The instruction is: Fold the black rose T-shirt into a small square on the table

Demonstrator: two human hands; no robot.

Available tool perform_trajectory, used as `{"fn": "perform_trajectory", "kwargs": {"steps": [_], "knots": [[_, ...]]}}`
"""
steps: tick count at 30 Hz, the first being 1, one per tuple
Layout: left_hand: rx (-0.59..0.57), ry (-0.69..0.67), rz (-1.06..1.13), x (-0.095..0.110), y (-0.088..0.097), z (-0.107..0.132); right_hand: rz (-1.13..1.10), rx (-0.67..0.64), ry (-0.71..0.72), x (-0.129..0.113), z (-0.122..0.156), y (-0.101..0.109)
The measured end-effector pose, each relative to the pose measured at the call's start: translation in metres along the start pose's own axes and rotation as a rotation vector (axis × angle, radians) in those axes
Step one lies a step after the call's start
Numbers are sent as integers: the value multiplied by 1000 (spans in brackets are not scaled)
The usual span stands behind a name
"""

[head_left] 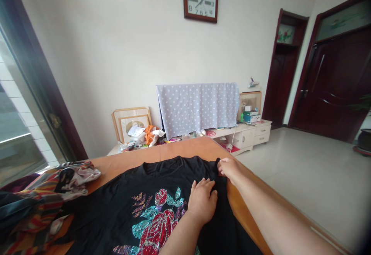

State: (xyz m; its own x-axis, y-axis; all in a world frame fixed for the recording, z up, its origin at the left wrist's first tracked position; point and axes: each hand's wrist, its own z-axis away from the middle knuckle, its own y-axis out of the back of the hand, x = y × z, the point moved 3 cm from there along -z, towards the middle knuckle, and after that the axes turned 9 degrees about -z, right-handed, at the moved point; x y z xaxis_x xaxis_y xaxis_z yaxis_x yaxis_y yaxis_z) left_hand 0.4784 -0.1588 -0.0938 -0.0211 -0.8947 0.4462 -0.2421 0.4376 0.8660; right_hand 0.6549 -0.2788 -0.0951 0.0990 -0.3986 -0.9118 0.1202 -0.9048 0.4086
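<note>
The black shirt (162, 177) lies spread on the tabletop (121, 164), the left hand (202, 203) pressing it with flat, open fingers while the right hand (228, 167) pinches its sleeve near the tabletop's edge, where a hard tug could, I judge, drag the fabric off the side.

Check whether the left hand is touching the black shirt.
Touching. Head view shows the left hand lying palm-down on the black shirt, no gap.
</note>
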Motion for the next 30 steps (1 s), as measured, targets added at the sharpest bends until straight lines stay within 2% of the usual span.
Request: {"fn": "perform_trajectory", "kwargs": {"steps": [5, 12, 18, 25, 30], "knots": [[-2, 15, 12, -2, -2, -2, -53, -114, -60, 3, 7, -3], [-16, 6, -40, 1, -2, -2, -72, -267, -21, -8, 27, 11], [-19, 2, -52, 2, -2, -2, 7, -220, -29, -10, 33, 15], [-20, 0, -77, 2, -2, -1, 191, -194, 61, -8, 35, 5], [-13, 7, -138, 1, -4, -1, 350, -145, 94, -3, 30, 6]]}}
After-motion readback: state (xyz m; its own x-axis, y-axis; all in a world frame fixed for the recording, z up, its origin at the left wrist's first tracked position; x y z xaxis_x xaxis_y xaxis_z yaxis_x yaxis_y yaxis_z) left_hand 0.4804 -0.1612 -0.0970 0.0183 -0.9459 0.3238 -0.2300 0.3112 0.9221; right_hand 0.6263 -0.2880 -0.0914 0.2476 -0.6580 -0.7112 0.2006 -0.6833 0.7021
